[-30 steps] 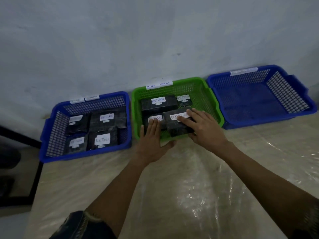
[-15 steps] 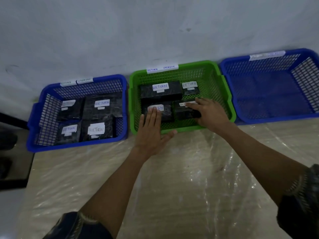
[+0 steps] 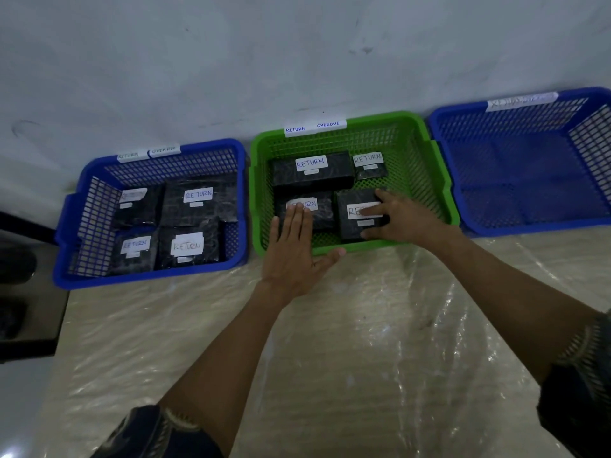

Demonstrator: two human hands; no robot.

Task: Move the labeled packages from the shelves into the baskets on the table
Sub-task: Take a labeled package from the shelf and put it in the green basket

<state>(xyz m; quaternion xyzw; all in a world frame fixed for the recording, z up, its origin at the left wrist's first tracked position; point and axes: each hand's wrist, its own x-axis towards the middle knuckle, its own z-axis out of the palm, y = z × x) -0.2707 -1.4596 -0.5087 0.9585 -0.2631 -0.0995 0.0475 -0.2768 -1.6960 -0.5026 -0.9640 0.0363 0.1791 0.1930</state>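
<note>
Fingers of my right hand [image 3: 410, 219] lay spread and fairly straight over the front-right package [image 3: 347, 200] in the green basket [image 3: 444, 196]. The forefinger crossed its white label and the thumb sat at its near edge, pressing rather than pinching. My left hand [image 3: 291, 256] lay flat, fingers pressed together, tips on the front-left package [image 3: 322, 215], palm over the basket's near rim. Each package sat directly under its own hand, the two almost touching. The right one's longer side seemed to run away from me, toward the wall, though I could not be sure. Behind them a long package [image 3: 312, 176] lay crosswise beside a small package [image 3: 370, 171]. The left blue basket [image 3: 148, 279] held four more packages. The right blue basket [image 3: 529, 230] stood just beyond my right wrist, on the plastic-covered table [image 3: 363, 342].
</note>
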